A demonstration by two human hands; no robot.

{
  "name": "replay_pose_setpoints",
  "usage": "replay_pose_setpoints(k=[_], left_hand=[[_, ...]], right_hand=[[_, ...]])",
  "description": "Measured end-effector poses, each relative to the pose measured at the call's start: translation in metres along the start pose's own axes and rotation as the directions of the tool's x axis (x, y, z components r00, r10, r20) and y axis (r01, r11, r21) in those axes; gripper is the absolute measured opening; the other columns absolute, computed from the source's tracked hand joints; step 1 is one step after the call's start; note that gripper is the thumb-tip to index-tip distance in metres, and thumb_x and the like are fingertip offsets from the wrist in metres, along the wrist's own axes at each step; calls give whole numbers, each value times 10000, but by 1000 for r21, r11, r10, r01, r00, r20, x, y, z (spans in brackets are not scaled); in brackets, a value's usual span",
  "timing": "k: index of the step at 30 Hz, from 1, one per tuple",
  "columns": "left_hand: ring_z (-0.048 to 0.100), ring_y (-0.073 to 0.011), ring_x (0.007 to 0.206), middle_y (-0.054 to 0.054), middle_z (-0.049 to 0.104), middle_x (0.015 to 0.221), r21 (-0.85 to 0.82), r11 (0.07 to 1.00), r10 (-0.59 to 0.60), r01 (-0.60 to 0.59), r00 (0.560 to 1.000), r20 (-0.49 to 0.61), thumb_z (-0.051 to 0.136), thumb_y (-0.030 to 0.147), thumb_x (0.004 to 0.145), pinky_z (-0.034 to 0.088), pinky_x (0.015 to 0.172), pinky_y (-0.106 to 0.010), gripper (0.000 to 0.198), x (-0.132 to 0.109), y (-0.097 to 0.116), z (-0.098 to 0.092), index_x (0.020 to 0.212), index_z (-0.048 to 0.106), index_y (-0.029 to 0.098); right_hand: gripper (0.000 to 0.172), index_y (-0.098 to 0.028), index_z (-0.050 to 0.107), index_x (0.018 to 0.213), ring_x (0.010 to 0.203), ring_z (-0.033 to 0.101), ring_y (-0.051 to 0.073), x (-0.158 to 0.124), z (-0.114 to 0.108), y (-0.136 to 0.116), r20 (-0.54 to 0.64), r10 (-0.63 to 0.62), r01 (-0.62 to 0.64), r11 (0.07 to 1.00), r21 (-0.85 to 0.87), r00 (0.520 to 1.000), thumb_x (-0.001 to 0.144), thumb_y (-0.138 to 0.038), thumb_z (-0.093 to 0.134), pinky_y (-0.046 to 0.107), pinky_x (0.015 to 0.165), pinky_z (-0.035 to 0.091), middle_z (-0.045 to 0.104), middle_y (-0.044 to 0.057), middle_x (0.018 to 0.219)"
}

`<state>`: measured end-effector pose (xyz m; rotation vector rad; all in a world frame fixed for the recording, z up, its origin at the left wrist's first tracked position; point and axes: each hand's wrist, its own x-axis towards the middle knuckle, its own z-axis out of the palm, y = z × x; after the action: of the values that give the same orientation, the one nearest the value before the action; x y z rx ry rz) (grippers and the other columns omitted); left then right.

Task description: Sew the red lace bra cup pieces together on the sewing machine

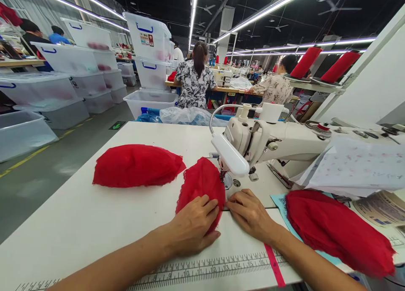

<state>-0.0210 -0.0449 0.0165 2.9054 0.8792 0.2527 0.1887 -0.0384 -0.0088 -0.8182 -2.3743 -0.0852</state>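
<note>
Along the near edge of a white sewing table (79,227), a printed ruler (186,272) runs beneath bare forearms. The left hand (194,223) lies over a red fabric piece (199,177), fingers together, thumb spread apart. The right hand (251,213) has its fingers bunched at the fabric's right edge; whether they pinch it, I cannot tell. The fabric's far end is beside the needle area of a white sewing machine (268,141). More red fabric lies left (136,166) and right. Beyond, a person in a floral top (195,82) sits facing away.
</note>
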Motion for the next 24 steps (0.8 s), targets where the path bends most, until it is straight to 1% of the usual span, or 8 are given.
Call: replay_pose_setpoints(k=[5, 12, 16, 19, 21, 24], left_hand=[[466, -257, 897, -127, 539, 1155, -25, 1000, -7, 7, 1000, -13, 483, 349, 819, 420, 799, -442, 433, -1, -1, 1, 1160, 497, 83], [464, -245, 890, -104, 514, 1197, -43, 999, -15, 13, 999, -49, 510, 354, 798, 405, 802, -453, 433, -3, -3, 3, 1180, 483, 153], [460, -251, 901, -111, 490, 1224, -41, 999, -22, 20, 998, -54, 498, 352, 800, 399, 812, -471, 411, -2, -4, 5, 1168, 492, 171], [464, -259, 902, -123, 484, 1227, -45, 999, -17, 15, 998, -60, 484, 347, 804, 398, 804, -482, 392, -2, -5, 7, 1160, 501, 185], [466, -265, 912, -131, 482, 1226, -51, 999, -6, 2, 996, -86, 485, 338, 800, 396, 807, -486, 398, -3, -6, 7, 1164, 500, 179], [467, -268, 921, -143, 501, 1194, -69, 998, 4, -14, 988, -152, 504, 318, 782, 397, 810, -471, 395, -6, -6, 8, 1131, 523, 133]], right_hand=[[228, -135, 601, 882, 752, 519, 159, 0, 2, 1, 16, 27, -27, 1000, 2, 1000, 853, -53, 390, 324, 688, 382, 559, 66, 787], [224, -146, 596, 902, 774, 522, 164, 0, 0, 1, 22, 49, -50, 998, 32, 999, 860, -68, 390, 331, 708, 393, 564, 63, 795], [258, -146, 576, 990, 776, 514, 170, 0, 1, 1, 47, 63, -65, 997, 34, 997, 858, -60, 373, 330, 706, 400, 552, 66, 804], [310, -169, 563, 1062, 757, 501, 173, 1, 2, 2, 105, 59, -58, 998, -11, 993, 855, -60, 361, 335, 693, 403, 529, 63, 802], [308, -176, 573, 1051, 755, 498, 173, 1, 2, 2, 124, 66, -65, 998, -9, 990, 855, -64, 363, 337, 690, 405, 523, 63, 801], [297, -176, 586, 1000, 780, 502, 171, 0, 0, 4, 107, 82, -88, 995, 46, 991, 851, -51, 361, 331, 695, 410, 532, 64, 823]])
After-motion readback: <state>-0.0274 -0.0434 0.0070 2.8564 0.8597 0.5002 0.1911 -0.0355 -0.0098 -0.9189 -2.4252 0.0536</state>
